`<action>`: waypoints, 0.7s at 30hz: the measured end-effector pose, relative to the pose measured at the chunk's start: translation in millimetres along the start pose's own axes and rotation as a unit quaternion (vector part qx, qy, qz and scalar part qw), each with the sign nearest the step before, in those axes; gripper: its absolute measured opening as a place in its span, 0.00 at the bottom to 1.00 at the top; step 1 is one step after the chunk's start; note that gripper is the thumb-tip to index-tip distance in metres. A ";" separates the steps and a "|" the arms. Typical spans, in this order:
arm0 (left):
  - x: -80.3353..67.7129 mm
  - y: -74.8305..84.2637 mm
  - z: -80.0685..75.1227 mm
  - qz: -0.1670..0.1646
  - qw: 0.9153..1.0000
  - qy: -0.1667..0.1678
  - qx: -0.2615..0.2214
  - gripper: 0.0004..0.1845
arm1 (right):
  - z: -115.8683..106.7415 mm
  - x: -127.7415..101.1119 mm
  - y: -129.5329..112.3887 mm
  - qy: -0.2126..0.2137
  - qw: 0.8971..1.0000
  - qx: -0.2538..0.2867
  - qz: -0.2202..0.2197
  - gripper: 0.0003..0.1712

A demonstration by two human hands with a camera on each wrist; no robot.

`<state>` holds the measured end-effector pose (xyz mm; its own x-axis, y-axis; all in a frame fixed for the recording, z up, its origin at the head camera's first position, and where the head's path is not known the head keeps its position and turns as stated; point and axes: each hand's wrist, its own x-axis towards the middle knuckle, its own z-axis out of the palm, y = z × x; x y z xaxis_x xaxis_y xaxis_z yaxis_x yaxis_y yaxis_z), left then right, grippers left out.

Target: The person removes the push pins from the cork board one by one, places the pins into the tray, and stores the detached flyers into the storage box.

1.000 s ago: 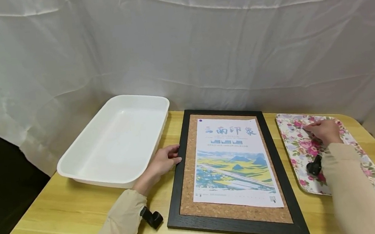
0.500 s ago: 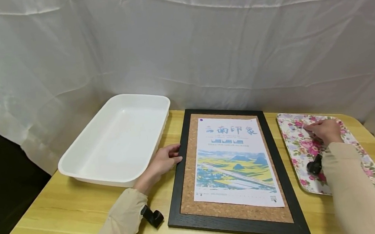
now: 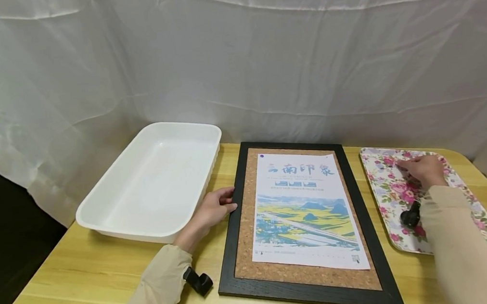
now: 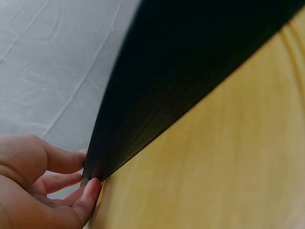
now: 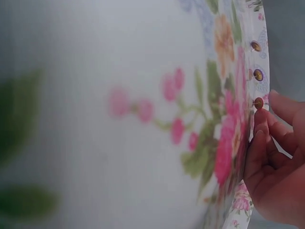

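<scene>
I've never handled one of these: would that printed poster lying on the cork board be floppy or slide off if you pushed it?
The poster looks like thin paper, so probably floppy and light. One pin shows at its top left corner, so it might swing rather than slide. The cork board looks rough, likely gripping it.

The poster (image 3: 304,212) on the cork board (image 3: 304,224) bears large blue characters "南印象"; smaller print is illegible.
</scene>
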<state>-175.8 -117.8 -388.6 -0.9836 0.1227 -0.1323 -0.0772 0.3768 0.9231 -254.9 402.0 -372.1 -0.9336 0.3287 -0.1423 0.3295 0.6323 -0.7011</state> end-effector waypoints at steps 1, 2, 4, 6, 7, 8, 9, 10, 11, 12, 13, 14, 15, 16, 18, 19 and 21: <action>0.0 -0.1 0.2 0.000 1.000 -0.001 -0.001 0.28 | -1.2 -0.1 0.5 -0.002 1.000 0.008 0.001 0.28; -0.1 -0.1 0.3 0.000 1.000 -0.002 -0.001 0.28 | -2.5 -0.6 0.7 -0.006 1.000 0.016 0.001 0.29; -0.3 -0.1 0.6 0.000 1.000 -0.003 -0.002 0.28 | -5.4 -1.4 0.6 -0.014 1.000 0.026 0.005 0.28; -0.6 -0.1 0.8 0.001 1.000 -0.004 -0.001 0.28 | -8.1 -1.5 -0.4 -0.021 0.999 0.027 0.012 0.29; -0.6 -0.2 0.8 0.001 1.000 -0.004 -0.001 0.28 | -9.3 -1.5 -1.6 -0.023 0.999 0.027 0.017 0.29; -0.6 -0.2 0.7 0.002 1.000 -0.003 0.000 0.28 | -10.1 -0.7 -2.6 -0.025 0.999 0.022 0.018 0.30; -0.6 -0.3 0.6 0.004 1.000 -0.003 0.000 0.28 | -10.8 0.2 -3.8 -0.027 0.999 0.016 0.016 0.30; -0.6 -0.4 0.4 0.005 1.000 -0.003 0.000 0.28 | -11.1 1.2 -5.5 -0.029 0.999 0.013 0.013 0.31; -0.5 -0.4 0.1 0.006 1.000 -0.002 0.000 0.28 | -11.4 2.9 -6.8 -0.031 0.999 0.015 0.004 0.31; -0.3 -0.5 -0.1 0.006 1.000 -0.001 0.000 0.28 | -10.8 4.3 -9.2 -0.029 0.999 0.020 -0.004 0.31; -0.2 -0.6 -0.4 0.007 1.000 -0.001 0.001 0.28 | -10.1 5.3 -12.1 -0.033 0.999 0.023 -0.018 0.32; -0.2 -0.7 -0.6 0.008 1.000 -0.002 0.001 0.28 | -8.9 6.4 -15.1 -0.036 0.998 0.021 -0.037 0.32; -0.1 -0.9 -0.8 0.008 1.000 -0.002 0.001 0.28 | -7.7 7.0 -18.8 -0.041 0.997 0.028 -0.054 0.33; -0.1 -0.9 -1.0 0.007 1.000 -0.002 0.002 0.28 | -5.9 7.9 -22.8 -0.045 0.996 0.032 -0.068 0.33; -0.3 -0.9 -1.1 0.006 1.000 -0.002 0.002 0.28 | -1.4 11.2 -31.0 -0.045 0.995 0.038 -0.081 0.33; -0.5 -1.0 -1.0 0.005 1.000 -0.001 0.003 0.28 | 0.6 11.9 -35.4 -0.052 0.994 0.034 -0.089 0.34; -0.6 -0.7 -0.7 0.005 1.000 0.000 0.002 0.28 | 5.5 12.9 -44.8 -0.053 0.994 0.027 -0.090 0.34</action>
<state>-175.3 -118.8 -388.9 -0.9842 0.1273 -0.1233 -0.0666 0.3789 0.9230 -282.6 374.0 -346.4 -0.9873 0.1354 -0.0827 0.1505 0.6347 -0.7580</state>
